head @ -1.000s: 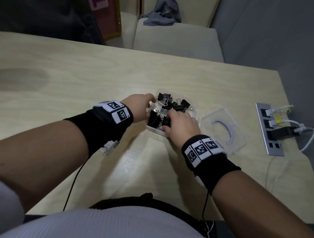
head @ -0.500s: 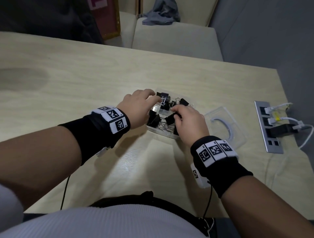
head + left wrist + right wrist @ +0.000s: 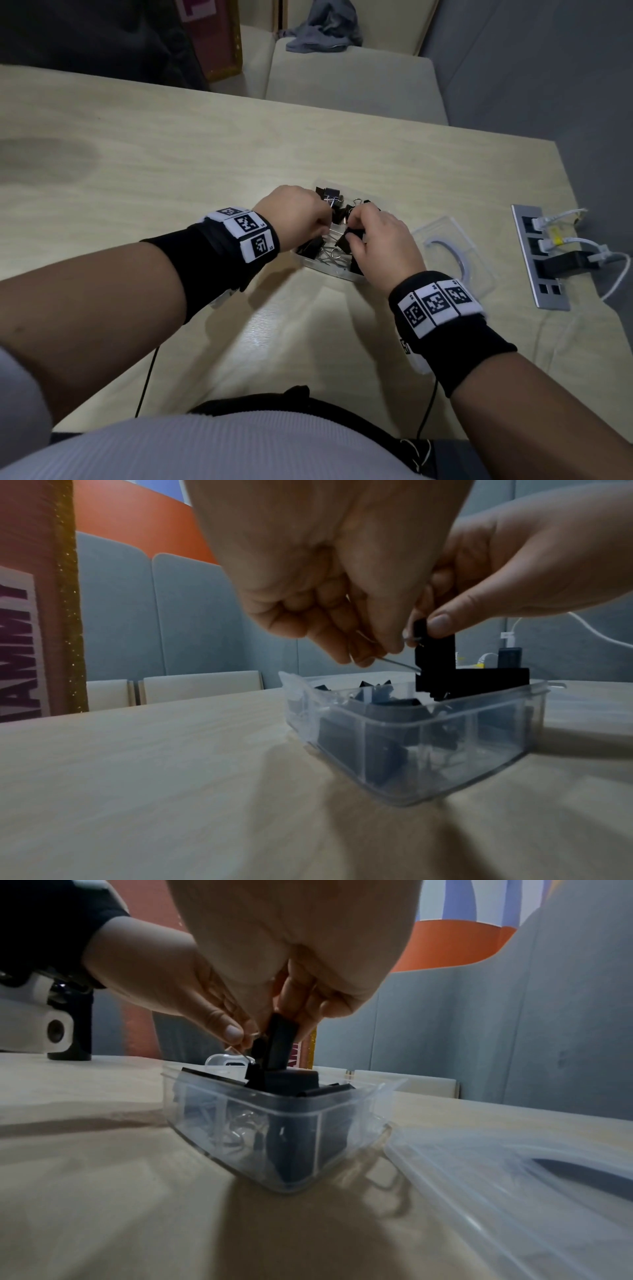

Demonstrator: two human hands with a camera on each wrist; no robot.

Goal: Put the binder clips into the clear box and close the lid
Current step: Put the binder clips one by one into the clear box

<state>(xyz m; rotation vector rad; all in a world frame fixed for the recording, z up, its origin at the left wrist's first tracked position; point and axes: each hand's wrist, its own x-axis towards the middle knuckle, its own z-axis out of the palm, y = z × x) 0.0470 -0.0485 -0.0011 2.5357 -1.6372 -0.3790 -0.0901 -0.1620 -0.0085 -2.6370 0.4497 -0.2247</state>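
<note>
Several black metal binder clips (image 3: 337,236) with silver wire handles already lie heaped in the clear rectangular plastic box (image 3: 428,739), some poking above its rim. One tall black clip (image 3: 435,653) stands upright over the box: the right hand (image 3: 383,246) pinches its body from above, while the left hand (image 3: 294,216) pinches its thin wire handle (image 3: 394,662), probably to fold it flat so the pile sits low enough for closing. The flat clear plastic lid (image 3: 452,253) lies just beside the box on the pale wooden table (image 3: 171,178), within reach for that last step. Compared with a second ago, both hands have risen from the box's near edge and met over its middle; the box has stayed put.
</note>
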